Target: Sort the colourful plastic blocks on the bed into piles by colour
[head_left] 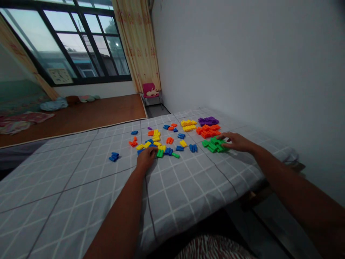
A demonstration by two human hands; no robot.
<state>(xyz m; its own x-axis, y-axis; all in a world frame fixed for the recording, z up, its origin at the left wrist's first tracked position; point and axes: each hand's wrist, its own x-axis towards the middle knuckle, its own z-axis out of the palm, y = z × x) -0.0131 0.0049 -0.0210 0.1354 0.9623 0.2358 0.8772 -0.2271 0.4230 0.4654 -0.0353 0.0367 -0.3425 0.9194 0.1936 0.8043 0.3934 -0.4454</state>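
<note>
My left hand (147, 157) rests low over the mixed plastic building blocks, its fingers curled down beside a green block (160, 154) and some yellow and blue ones. What its fingertips hold, if anything, is hidden by the hand. At the right edge of a pile of green blocks (214, 145) is my right hand (235, 142), thumb and fingers apart and touching or just over the pile. No separate block shows between them.
Piles of orange blocks (208, 131), yellow blocks (188, 125) and purple blocks (208, 121) stand behind the green pile. Loose blue blocks (114, 157) lie at the left. A checked grey cloth (107, 208) covers the surface, with a wall (242, 72) along the right.
</note>
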